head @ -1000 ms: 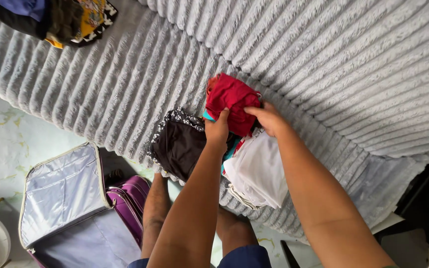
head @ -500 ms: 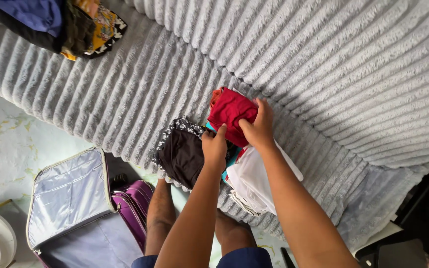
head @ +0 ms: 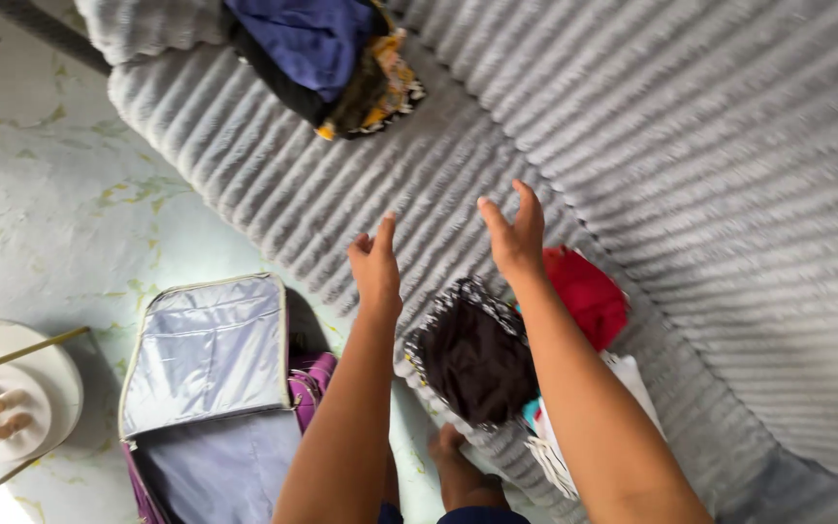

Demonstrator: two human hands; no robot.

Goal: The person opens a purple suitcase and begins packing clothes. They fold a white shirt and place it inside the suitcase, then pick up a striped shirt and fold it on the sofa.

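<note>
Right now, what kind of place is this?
Most likely a bedroom at home. A bed with a grey ribbed blanket fills the view, piles of folded clothes lie on it, and a purple suitcase sits open on the tiled floor.

Both hands (head: pixel 376 264) (head: pixel 516 233) open, outstretched, empty

No packages, labels, signs or screens in view: only bedding, folded clothes, an open suitcase and bare floor show here.

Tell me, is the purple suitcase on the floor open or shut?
Open. The suitcase lies with its lid raised, and its grey lining shows inside.
</note>
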